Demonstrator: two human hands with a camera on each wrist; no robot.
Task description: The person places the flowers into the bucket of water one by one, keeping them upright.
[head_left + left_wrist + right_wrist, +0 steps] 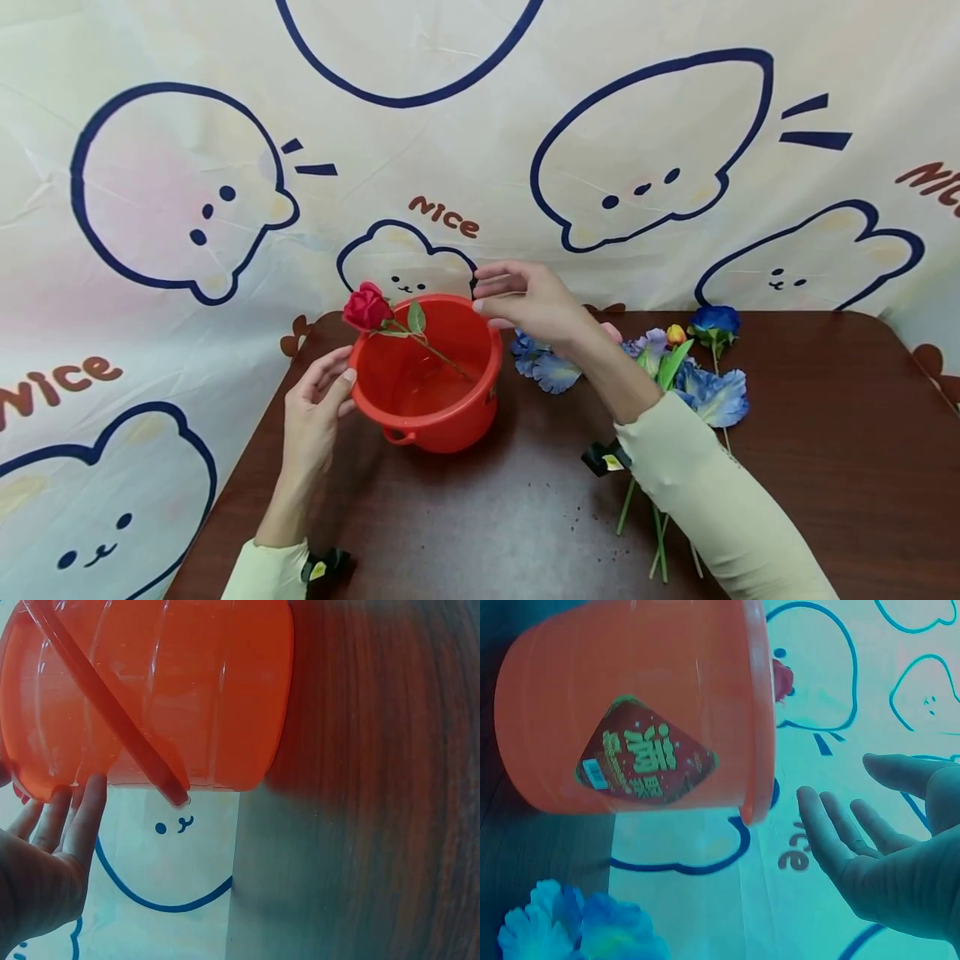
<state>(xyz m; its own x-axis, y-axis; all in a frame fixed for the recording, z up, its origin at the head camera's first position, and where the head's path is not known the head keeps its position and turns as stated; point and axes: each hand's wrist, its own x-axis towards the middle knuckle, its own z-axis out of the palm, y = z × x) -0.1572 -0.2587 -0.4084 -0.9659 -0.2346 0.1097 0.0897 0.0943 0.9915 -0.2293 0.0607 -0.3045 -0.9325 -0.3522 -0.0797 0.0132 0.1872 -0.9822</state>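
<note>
A red plastic bucket (457,429) stands on the table, its handle (112,712) hanging down the side. One artificial red rose (367,307) leans in it, the bloom past the left rim and the stem reaching down inside. My left hand (311,417) is at the bucket's left rim; in the left wrist view its extended fingers (86,817) meet the outer wall. Off the right rim, my right hand (536,300) is raised with its fingers spread loosely and nothing in them. The right wrist view shows a diamond-shaped label (646,750) on the bucket.
Several artificial flowers lie to the right, partly under my right forearm: a blue rose (715,321), a blue iris-like bloom (716,396) and a small orange bud (676,334). Dark crumbs dot the brown table (480,533). A cartoon-printed cloth (450,158) hangs behind it.
</note>
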